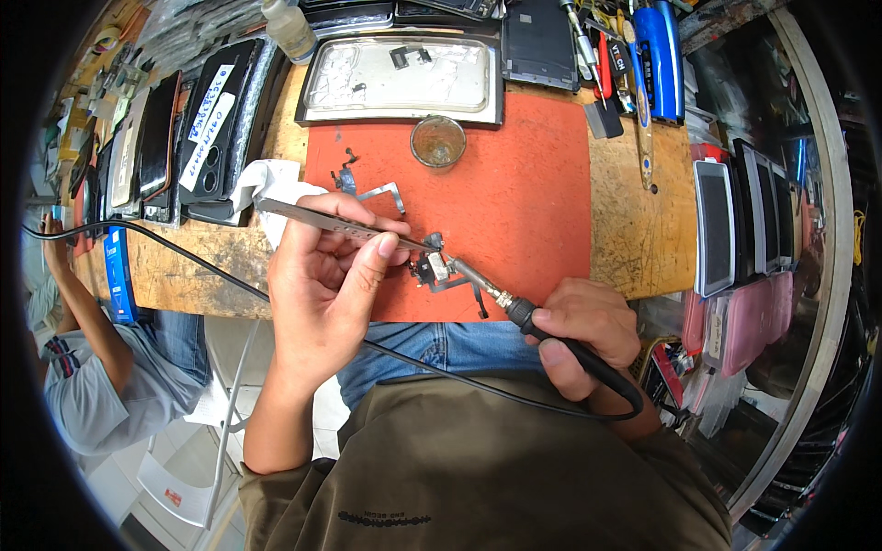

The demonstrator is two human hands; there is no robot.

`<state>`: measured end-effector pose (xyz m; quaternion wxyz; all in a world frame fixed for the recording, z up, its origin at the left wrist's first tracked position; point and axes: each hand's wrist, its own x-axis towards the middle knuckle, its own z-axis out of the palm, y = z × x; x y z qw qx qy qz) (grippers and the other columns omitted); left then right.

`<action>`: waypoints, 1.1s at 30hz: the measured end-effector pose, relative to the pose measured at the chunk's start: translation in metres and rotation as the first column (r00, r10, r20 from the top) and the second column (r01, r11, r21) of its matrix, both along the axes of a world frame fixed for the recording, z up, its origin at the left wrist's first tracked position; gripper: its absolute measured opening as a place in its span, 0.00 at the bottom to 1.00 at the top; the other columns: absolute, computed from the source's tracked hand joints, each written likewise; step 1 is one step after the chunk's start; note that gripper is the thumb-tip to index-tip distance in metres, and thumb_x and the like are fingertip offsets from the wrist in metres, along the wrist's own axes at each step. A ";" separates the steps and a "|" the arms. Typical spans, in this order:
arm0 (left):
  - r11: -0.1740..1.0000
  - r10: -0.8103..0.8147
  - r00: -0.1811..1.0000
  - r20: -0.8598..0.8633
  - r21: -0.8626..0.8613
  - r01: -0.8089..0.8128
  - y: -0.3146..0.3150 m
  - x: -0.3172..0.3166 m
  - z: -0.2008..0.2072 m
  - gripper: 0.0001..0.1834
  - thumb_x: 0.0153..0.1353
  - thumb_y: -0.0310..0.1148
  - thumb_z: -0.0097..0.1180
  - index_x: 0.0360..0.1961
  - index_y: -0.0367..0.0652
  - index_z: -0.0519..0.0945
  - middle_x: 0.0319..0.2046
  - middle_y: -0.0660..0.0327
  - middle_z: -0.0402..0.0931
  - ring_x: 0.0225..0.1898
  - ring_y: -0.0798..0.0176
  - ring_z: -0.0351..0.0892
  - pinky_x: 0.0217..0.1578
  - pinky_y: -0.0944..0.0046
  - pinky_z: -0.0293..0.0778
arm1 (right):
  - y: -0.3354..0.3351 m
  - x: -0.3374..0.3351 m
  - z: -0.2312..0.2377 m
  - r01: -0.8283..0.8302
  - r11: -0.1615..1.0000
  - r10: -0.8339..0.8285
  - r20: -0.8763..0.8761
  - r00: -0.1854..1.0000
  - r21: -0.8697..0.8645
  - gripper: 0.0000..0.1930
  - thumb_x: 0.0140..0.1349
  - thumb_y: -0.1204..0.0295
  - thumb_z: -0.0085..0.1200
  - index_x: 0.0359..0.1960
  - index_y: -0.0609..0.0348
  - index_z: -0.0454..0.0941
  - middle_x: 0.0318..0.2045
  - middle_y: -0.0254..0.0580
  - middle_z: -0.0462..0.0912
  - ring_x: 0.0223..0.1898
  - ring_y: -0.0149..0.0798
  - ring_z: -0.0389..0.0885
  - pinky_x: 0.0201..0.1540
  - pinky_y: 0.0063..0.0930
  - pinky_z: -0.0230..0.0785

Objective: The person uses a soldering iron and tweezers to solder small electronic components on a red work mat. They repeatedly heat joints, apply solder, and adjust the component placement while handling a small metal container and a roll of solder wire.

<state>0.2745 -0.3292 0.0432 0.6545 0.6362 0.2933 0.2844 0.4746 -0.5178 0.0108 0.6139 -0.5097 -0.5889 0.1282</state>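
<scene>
My left hand [322, 285] is closed around flat metal tweezers [317, 220]. Their narrow end reaches a small phone flex cable [439, 273] with a silvery module on it, over the front part of the orange mat [524, 202]. My right hand [588, 332] grips a soldering iron [524, 314] by its black handle. The iron's metal tip points left and meets the flex cable close to the tweezers; exact contact cannot be made out. Another flex cable [381, 193] lies farther back on the mat, and a small round glass jar [438, 142] stands near the mat's far edge.
The black cord [432, 369] runs from the iron across my lap toward the left. Phones [216, 138] stack at the left, beside a white tissue [266, 184]. A clear tray [395, 81] sits behind. Tools [611, 64] crowd the back right. Another person [119, 386] sits at left.
</scene>
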 end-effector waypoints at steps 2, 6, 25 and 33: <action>1.000 0.011 1.000 0.014 0.020 -0.012 0.001 -0.001 -0.001 0.13 0.78 0.18 0.60 0.58 0.35 0.71 0.48 0.47 0.88 0.50 0.62 0.91 0.53 0.62 0.89 | 0.000 -0.001 0.001 -0.003 1.000 0.003 -0.008 1.000 -0.010 0.11 0.62 0.78 0.64 0.45 0.71 0.86 0.21 0.44 0.81 0.18 0.43 0.79 0.24 0.36 0.70; 0.999 0.032 0.999 -0.021 0.040 -0.031 0.001 -0.003 0.001 0.14 0.78 0.18 0.60 0.58 0.35 0.71 0.48 0.47 0.88 0.49 0.62 0.91 0.53 0.62 0.89 | 0.001 -0.002 0.005 -0.020 1.000 0.020 -0.006 1.000 -0.016 0.11 0.61 0.78 0.64 0.44 0.70 0.86 0.21 0.44 0.81 0.18 0.43 0.80 0.24 0.37 0.71; 0.999 0.024 0.999 -0.040 0.046 -0.022 0.002 -0.003 0.004 0.14 0.77 0.16 0.60 0.57 0.34 0.72 0.47 0.49 0.88 0.48 0.63 0.91 0.52 0.63 0.89 | 0.004 -0.006 0.008 -0.019 0.998 0.021 0.030 0.999 -0.056 0.11 0.60 0.79 0.65 0.44 0.69 0.86 0.21 0.45 0.81 0.20 0.44 0.81 0.25 0.37 0.72; 0.999 0.021 0.998 -0.059 0.045 -0.019 0.002 -0.004 0.005 0.13 0.77 0.17 0.61 0.57 0.35 0.72 0.47 0.49 0.89 0.48 0.64 0.91 0.52 0.63 0.89 | 0.004 -0.004 0.008 -0.035 0.998 0.036 0.015 0.999 -0.061 0.12 0.59 0.79 0.65 0.44 0.70 0.86 0.21 0.45 0.81 0.20 0.45 0.81 0.26 0.38 0.73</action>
